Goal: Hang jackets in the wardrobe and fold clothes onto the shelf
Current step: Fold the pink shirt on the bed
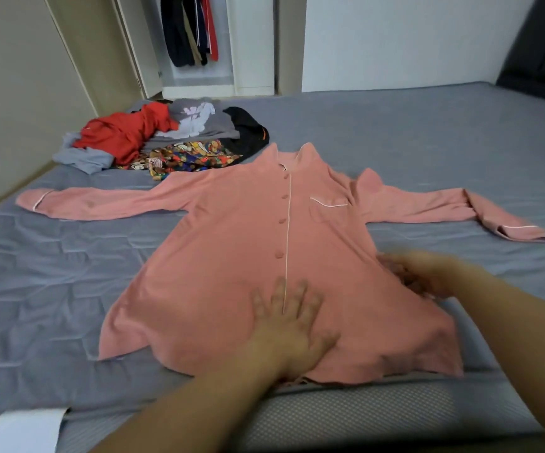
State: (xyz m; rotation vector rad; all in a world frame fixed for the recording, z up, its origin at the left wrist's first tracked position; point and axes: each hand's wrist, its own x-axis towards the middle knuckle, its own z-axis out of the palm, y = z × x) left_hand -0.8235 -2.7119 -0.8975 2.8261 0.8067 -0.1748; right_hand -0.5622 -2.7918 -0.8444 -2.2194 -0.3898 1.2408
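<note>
a pink button-front pyjama shirt lies spread on the grey quilted bed, left hand pressing it flat, fingers spread, blurred right hand at its side seam, grip unclear; folding sleeves inward likely comes next.

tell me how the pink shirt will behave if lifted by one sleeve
Probably floppy: the pink shirt lies flat and creases by the right hand. Likely light, thin fabric. It may slide on the bed rather than hold shape.

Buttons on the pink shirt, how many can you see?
4, in a line down the placket of the shirt: near the collar, then. Lower ones may hide under the left hand.
</note>
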